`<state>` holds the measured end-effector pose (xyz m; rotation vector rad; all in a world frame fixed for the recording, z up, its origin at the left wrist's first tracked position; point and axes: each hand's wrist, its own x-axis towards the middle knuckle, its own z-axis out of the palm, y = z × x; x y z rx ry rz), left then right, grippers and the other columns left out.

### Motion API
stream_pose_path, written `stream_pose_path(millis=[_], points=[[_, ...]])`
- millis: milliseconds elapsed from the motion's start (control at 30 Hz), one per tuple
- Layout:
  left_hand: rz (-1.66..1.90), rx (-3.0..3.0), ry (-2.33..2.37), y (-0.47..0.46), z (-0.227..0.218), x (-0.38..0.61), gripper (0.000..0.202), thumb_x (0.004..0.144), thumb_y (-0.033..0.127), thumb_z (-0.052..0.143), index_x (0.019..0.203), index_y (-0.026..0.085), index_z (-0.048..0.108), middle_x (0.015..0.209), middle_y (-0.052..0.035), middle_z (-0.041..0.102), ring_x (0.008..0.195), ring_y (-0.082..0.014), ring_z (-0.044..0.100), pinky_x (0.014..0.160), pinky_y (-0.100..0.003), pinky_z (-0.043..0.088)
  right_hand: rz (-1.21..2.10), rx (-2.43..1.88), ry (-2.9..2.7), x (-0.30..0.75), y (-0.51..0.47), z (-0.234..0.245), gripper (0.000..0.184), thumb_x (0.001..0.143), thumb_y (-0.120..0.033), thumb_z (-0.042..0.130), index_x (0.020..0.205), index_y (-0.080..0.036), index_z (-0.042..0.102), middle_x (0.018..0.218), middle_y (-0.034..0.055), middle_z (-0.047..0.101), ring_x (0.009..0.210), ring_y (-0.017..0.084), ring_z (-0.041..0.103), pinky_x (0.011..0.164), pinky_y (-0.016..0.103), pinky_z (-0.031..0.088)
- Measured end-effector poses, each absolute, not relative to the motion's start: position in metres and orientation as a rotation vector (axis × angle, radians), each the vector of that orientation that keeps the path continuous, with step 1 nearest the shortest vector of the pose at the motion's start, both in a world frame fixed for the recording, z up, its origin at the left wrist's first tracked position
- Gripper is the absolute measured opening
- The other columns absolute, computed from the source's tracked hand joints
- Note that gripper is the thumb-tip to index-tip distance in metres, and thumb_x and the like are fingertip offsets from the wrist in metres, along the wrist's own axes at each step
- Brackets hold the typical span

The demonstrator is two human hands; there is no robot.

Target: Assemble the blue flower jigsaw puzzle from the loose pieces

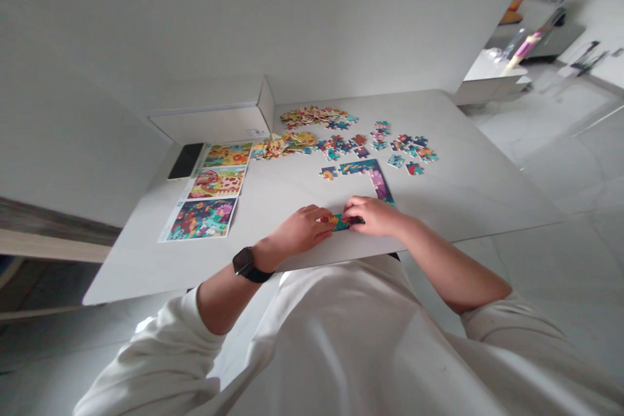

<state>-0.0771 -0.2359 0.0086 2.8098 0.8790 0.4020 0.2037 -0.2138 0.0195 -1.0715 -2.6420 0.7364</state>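
Observation:
Near the table's front edge, my left hand [303, 229] has thumb and fingers closed on the left end of some joined jigsaw pieces [340, 223], coloured green, yellow and red. My right hand [373, 216] curls its fingers down on the right end of these same pieces, partly hiding them. Just beyond lies a joined strip of puzzle border [359, 168], blue-green along the top and turning down a purple right side toward my right hand. A loose orange and blue puzzle piece [328, 173] rests left of the strip.
Dark loose pieces [336, 145] lie behind the strip, with more pieces [414, 149] to the right. Yellow and red piles [312, 117] sit further back. Three picture sheets [202, 218], a phone [186, 162] and a white box [214, 122] occupy the left. A wall [292, 26] borders the table's back.

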Motion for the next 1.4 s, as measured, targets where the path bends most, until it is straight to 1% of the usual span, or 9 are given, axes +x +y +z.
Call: stream_pose_path(millis=[133, 233, 433, 633, 833, 1000, 1100, 1233, 1400], points=[[0.352, 2.817, 0.846, -0.232, 0.018, -0.078, 0.023, 0.104, 0.029, 0.067, 0.122, 0.030, 0.081, 0.129, -0.0083, 0.077, 0.107, -0.0241, 0.073, 0.099, -0.041, 0.058, 0.693, -1.045, -2.703, 0.202, -0.209, 0.022, 0.025, 0.090, -0.016, 0.082, 0.113, -0.026, 0.086, 0.125, 0.0083, 0.075, 0.107, 0.025, 0.074, 0.094, 0.034, 0.055], [0.360, 2.750, 0.778, -0.223, 0.025, -0.078, 0.024, 0.104, 0.029, 0.067, 0.123, 0.031, 0.081, 0.124, -0.0061, 0.079, 0.104, -0.0217, 0.076, 0.096, -0.036, 0.059, 0.676, -0.997, -2.787, 0.199, -0.202, 0.028, 0.023, 0.090, -0.019, 0.083, 0.112, -0.026, 0.087, 0.123, 0.0084, 0.076, 0.106, 0.025, 0.074, 0.093, 0.034, 0.054], [0.277, 2.779, 0.716, -0.211, 0.031, -0.076, 0.020, 0.104, 0.030, 0.064, 0.109, 0.030, 0.083, 0.116, -0.0042, 0.081, 0.099, -0.0207, 0.077, 0.093, -0.034, 0.058, 0.636, -0.970, -2.926, 0.192, -0.191, 0.043, 0.016, 0.095, -0.026, 0.079, 0.108, -0.027, 0.088, 0.117, 0.0067, 0.078, 0.100, 0.022, 0.075, 0.087, 0.030, 0.054], [0.387, 2.691, 0.676, -0.177, 0.044, -0.077, 0.024, 0.107, 0.034, 0.061, 0.107, 0.031, 0.085, 0.121, -0.0043, 0.080, 0.099, -0.0189, 0.077, 0.093, -0.032, 0.058, 0.692, -0.914, -2.839, 0.196, -0.151, 0.056, 0.025, 0.095, -0.024, 0.080, 0.118, -0.023, 0.086, 0.117, 0.0083, 0.081, 0.101, 0.022, 0.075, 0.091, 0.032, 0.054], [0.692, 2.604, 0.879, -0.124, 0.047, -0.074, 0.028, 0.108, 0.038, 0.058, 0.118, 0.025, 0.081, 0.119, -0.0076, 0.080, 0.110, -0.0238, 0.075, 0.101, -0.037, 0.058, 0.595, -1.093, -2.609, 0.208, -0.095, 0.054, 0.023, 0.098, -0.019, 0.072, 0.117, -0.021, 0.085, 0.119, 0.0089, 0.082, 0.105, 0.022, 0.074, 0.097, 0.034, 0.053], [0.902, 2.518, 1.113, -0.107, 0.011, -0.075, 0.028, 0.105, 0.036, 0.061, 0.123, 0.022, 0.078, 0.122, -0.0105, 0.078, 0.113, -0.0265, 0.073, 0.105, -0.044, 0.059, 0.500, -1.403, -2.272, 0.229, -0.078, 0.030, 0.019, 0.100, -0.017, 0.069, 0.112, -0.021, 0.084, 0.113, 0.0075, 0.083, 0.097, 0.021, 0.076, 0.090, 0.033, 0.055], [0.853, 2.527, 1.101, -0.108, -0.005, -0.079, 0.028, 0.104, 0.033, 0.063, 0.127, 0.024, 0.075, 0.130, -0.0109, 0.076, 0.122, -0.0279, 0.072, 0.112, -0.048, 0.057, 0.453, -1.546, -2.129, 0.256, -0.074, 0.022, 0.020, 0.099, -0.015, 0.068, 0.111, -0.021, 0.083, 0.116, 0.0073, 0.083, 0.094, 0.021, 0.077, 0.090, 0.034, 0.057], [0.724, 2.585, 1.052, -0.117, -0.006, -0.083, 0.046, 0.102, 0.046, 0.070, 0.143, 0.024, 0.067, 0.148, -0.0153, 0.068, 0.136, -0.0327, 0.065, 0.121, -0.055, 0.050, 0.455, -1.530, -2.231, 0.288, -0.075, 0.029, 0.029, 0.092, -0.020, 0.079, 0.120, -0.025, 0.082, 0.122, 0.0074, 0.081, 0.103, 0.024, 0.077, 0.096, 0.039, 0.059], [0.498, 2.695, 0.986, -0.139, -0.005, -0.078, 0.099, 0.090, 0.082, 0.070, 0.164, 0.020, 0.050, 0.167, -0.0237, 0.051, 0.156, -0.0429, 0.047, 0.135, -0.068, 0.024, 0.530, -1.463, -2.619, 0.283, -0.105, 0.036, 0.076, 0.077, -0.036, 0.095, 0.148, -0.027, 0.070, 0.151, 0.0137, 0.068, 0.138, 0.035, 0.066, 0.117, 0.048, 0.053]])
